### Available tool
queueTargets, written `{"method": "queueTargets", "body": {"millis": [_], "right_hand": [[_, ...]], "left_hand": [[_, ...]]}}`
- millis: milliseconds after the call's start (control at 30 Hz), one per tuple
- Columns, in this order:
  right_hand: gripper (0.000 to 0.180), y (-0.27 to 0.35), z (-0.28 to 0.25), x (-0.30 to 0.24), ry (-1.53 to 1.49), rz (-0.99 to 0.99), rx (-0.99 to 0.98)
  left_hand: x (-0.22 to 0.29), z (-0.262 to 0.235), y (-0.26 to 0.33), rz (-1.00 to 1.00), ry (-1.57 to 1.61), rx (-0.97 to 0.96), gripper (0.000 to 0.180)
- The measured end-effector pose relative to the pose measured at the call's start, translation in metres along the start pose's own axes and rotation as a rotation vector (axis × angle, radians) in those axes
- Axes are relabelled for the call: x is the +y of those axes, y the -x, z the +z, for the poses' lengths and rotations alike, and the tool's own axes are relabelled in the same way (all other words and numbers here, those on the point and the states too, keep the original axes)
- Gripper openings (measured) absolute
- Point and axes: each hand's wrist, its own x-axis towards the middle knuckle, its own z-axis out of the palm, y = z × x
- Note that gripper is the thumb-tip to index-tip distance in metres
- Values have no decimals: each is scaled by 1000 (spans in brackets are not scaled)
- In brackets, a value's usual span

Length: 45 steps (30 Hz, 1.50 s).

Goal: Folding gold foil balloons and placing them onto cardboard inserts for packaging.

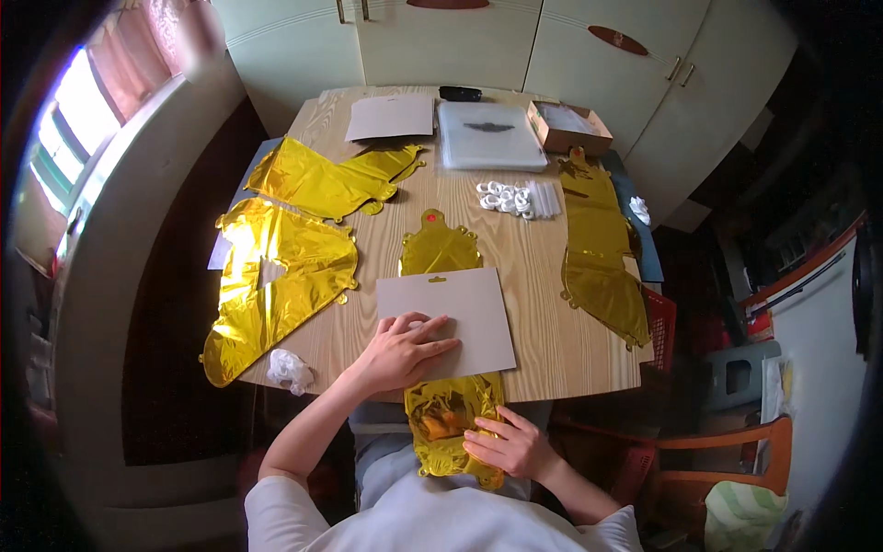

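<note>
A gold foil balloon (pixel 440 250) lies flat on the wooden table (pixel 543 313), running under a grey card sheet (pixel 464 313) and hanging over the near edge. My left hand (pixel 400 354) presses flat on the card's near left corner, fingers spread. My right hand (pixel 506 446) holds the balloon's lower end, which hangs below the table edge over my lap.
More flat gold foil balloons lie left (pixel 276 285), back left (pixel 331 179) and right (pixel 598 258). White ribbon bundles (pixel 515 198), a clear plastic stack (pixel 487 133), a second card sheet (pixel 391 118), a cardboard box (pixel 570 127) and a white wad (pixel 288 370) share the table. Chair at right (pixel 727 460).
</note>
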Motion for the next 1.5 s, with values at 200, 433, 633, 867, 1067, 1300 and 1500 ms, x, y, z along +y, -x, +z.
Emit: {"method": "queueTargets", "body": {"millis": [200, 433, 633, 867, 1067, 1300, 1500], "right_hand": [[30, 2, -3, 4, 28, -6, -83], [92, -1, -13, 53, 170, 101, -177], [94, -29, -15, 66, 139, 214, -291], [79, -30, -9, 70, 69, 222, -193], [78, -31, -11, 70, 41, 244, -179], [77, -29, -6, 71, 38, 252, -145], [75, -30, -5, 70, 26, 257, -122]], "left_hand": [[-2, 3, -1, 9, 1, 12, 41], [-5, 0, -1, 52, -38, 6, 41], [-5, -3, -2, 64, -53, 4, 42], [-7, -4, -3, 71, -66, -18, 42], [-7, -2, -2, 80, -78, -18, 43], [-14, -8, 1, 49, 64, 14, 36], [-22, -19, 19, 18, 13, -53, 38]]}}
